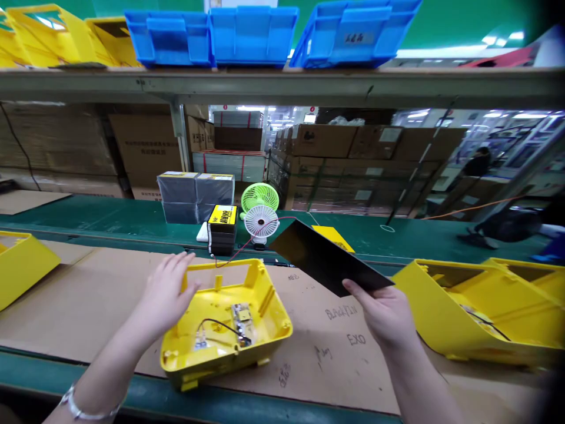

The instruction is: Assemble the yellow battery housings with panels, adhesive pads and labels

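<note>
A yellow plastic housing [212, 362] lies open side up on the cardboard-covered bench. Inside it is a small circuit board [242, 321] with a dark wire running to a smaller part. My left hand [165, 288] is at the housing's left rim, fingers stretched out and thumb apart; whether it touches the rim I cannot tell. My right hand [386, 312] grips a flat black rectangular panel [329, 253] by its near right corner, thumb on top. The panel is tilted in the air to the right of the housing.
More yellow housings [468, 318] stand at the right, and another yellow housing [33, 265] at the left. Behind are a black battery-like block [222, 238], a white fan [261, 222], a green fan [269, 194] and grey blocks [196, 197]. Blue bins [253, 35] line the shelf overhead.
</note>
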Motion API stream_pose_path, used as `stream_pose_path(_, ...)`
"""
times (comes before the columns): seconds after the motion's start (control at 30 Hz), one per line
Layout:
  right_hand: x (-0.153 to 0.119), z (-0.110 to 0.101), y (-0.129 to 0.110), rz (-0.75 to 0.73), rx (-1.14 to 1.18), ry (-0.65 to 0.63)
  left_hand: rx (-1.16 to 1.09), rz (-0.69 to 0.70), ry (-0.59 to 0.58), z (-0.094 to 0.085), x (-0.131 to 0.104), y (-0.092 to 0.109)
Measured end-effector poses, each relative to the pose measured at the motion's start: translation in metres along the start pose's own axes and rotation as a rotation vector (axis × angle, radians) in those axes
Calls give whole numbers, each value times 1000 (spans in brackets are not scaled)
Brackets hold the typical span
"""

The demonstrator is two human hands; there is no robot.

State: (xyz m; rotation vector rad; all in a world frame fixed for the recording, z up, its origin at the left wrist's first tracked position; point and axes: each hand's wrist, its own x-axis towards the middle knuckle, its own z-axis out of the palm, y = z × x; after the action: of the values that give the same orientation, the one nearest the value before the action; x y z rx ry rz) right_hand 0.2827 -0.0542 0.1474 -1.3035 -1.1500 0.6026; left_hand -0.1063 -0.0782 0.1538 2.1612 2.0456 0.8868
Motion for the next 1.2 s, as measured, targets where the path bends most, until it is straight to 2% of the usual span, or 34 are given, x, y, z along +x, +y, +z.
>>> stream_pose_path(0.07, 5, -5, -7, -1, 5, -58, -186, -129, -53, 15, 16, -11)
stream_pose_path(0.13, 10, -7, -14, 0, -18, -152, -549, -214, -201, 32, 27, -14)
stream_pose_path(0.2, 14, -5, -24, 2, -54, -277, -874, -231, -319, 46, 34, -9)
stream_pose_path(0.3, 19, 6, -38, -25, -113, -433, -1057, -174, -392, 58, 42, 6)
stream_pose_path(0.4, 23, 24, -46, -85, -202, -525, -1090, -120, -426, 65, 49, 19)
stream_pose_path(0.53, 26, 49, -44, -187, -340, -524, -1114, -91, -406, 81, 54, 32)
stream_pose_path(0.63, 29, 63, -40, -232, -344, -530, -1114, -71, -349, 92, 52, 41)
stream_pose_path(0.83, 41, 61, -29, -208, -407, -607, -989, -24, -103, 94, 44, 56)
stream_pose_path(0.93, 45, 53, -18, -185, -554, -614, -911, -8, -59, 92, 41, 58)
stream_pose_path(1.03, 44, 47, -12, -173, -614, -600, -849, -8, -39, 91, 39, 58)
stream_pose_path(1.1, 38, 46, -17, -213, -628, -536, -816, -8, -26, 90, 37, 58)
stream_pose_path(1.13, 35, 48, -22, -284, -650, -476, -804, -3, -25, 90, 37, 59)
stream_pose_path(1.2, 24, 54, -34, -529, -740, -350, -787, 17, -35, 89, 37, 63)
